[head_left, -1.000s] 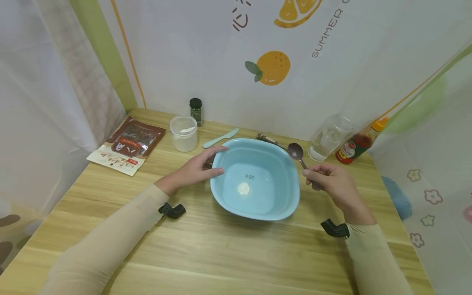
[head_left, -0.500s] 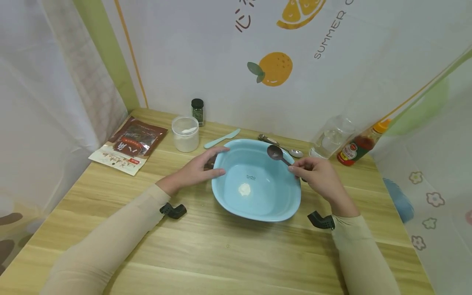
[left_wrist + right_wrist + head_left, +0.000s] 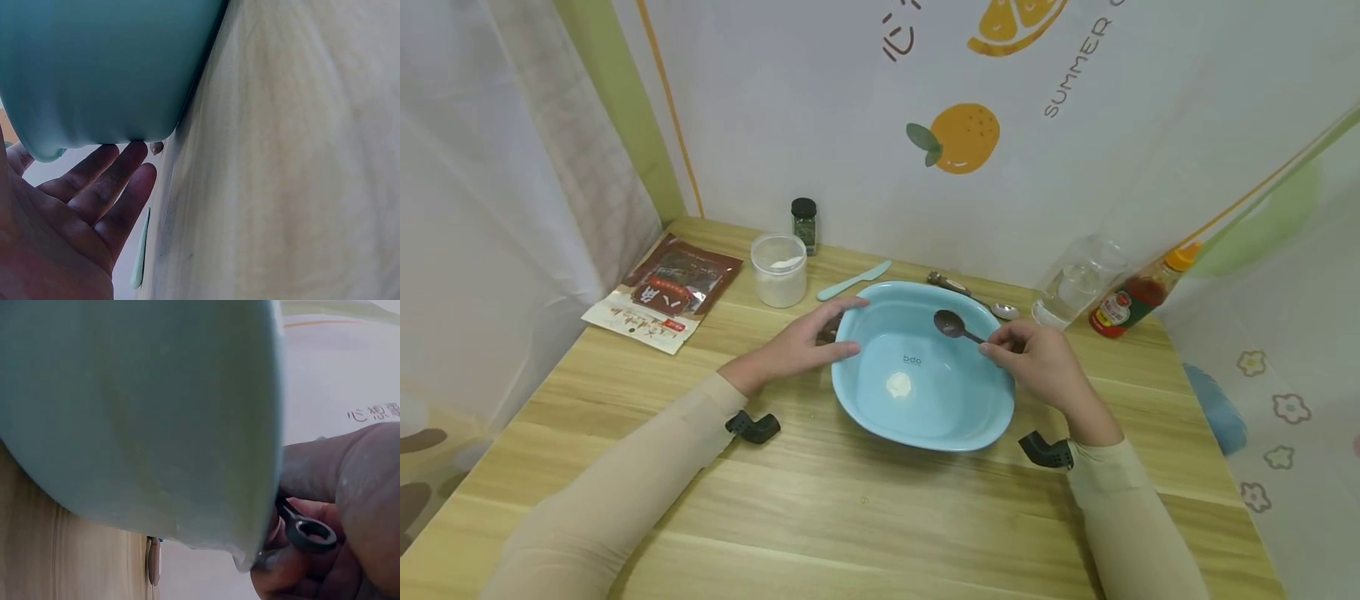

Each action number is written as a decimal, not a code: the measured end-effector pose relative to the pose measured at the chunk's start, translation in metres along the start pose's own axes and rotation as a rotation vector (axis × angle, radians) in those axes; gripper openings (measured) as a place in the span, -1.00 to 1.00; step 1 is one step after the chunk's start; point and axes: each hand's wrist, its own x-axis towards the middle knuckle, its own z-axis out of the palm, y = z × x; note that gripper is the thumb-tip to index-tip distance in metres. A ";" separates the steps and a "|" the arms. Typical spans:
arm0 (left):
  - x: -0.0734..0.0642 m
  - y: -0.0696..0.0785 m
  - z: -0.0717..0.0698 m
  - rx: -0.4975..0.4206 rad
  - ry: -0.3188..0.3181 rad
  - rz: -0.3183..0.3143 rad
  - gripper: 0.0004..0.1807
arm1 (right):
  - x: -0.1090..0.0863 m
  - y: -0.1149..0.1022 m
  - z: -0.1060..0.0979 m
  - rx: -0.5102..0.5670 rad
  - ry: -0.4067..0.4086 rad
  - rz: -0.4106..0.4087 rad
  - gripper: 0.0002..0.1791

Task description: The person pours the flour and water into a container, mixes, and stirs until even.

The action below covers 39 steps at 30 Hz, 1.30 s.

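Observation:
The square blue basin (image 3: 917,408) stands on the wooden table, its inside bare apart from a printed logo and a bright glare spot. My left hand (image 3: 793,342) holds its left rim, thumb and forefinger over the edge; in the left wrist view the other fingers (image 3: 109,181) touch the outer wall. Between the curled fingers of my right hand (image 3: 1037,358) is the handle of a dark brown spoon (image 3: 950,323), whose bowl hangs over the basin's inside near the back right. The ring-shaped handle end (image 3: 310,535) shows in the right wrist view.
Behind the basin lie a pale green knife (image 3: 853,281) and a metal spoon (image 3: 1004,311). A tub of white powder (image 3: 780,283), a spice jar (image 3: 803,227) and a brown packet (image 3: 666,287) stand left. A water glass (image 3: 1063,296) and red sauce bottle (image 3: 1131,304) stand right.
My right hand has moved left, bringing the brown spoon from beside the basin's right rim to over its inside, then slightly lower. My left hand stays at the rim.

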 end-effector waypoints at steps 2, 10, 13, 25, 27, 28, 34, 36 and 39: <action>0.000 0.001 0.000 0.003 0.002 0.000 -0.24 | -0.001 -0.001 0.001 -0.038 0.010 -0.023 -0.86; 0.000 0.002 -0.001 0.008 0.005 -0.002 -0.25 | -0.005 -0.007 0.005 -0.142 0.015 -0.052 -0.88; 0.000 0.001 -0.002 0.008 0.007 0.000 -0.25 | -0.005 -0.009 0.006 -0.190 0.015 -0.062 -0.88; 0.001 0.002 -0.002 0.006 0.003 -0.004 -0.25 | -0.006 -0.011 0.013 -0.283 0.009 -0.066 -0.88; 0.001 0.001 -0.001 0.006 0.002 -0.004 -0.25 | -0.006 -0.011 0.013 -0.292 0.008 -0.067 -0.88; 0.001 0.001 -0.001 0.006 0.002 -0.005 -0.25 | -0.007 -0.011 0.013 -0.293 0.007 -0.067 -0.88; 0.001 0.000 -0.001 0.006 0.002 -0.011 -0.25 | -0.007 -0.011 0.014 -0.292 -0.002 -0.065 -0.88; 0.002 0.000 -0.001 0.005 0.000 -0.013 -0.25 | -0.007 -0.011 0.014 -0.293 -0.009 -0.061 -0.88; 0.002 0.000 0.000 0.002 -0.001 -0.016 -0.25 | -0.008 -0.010 0.014 -0.298 -0.021 -0.053 -0.88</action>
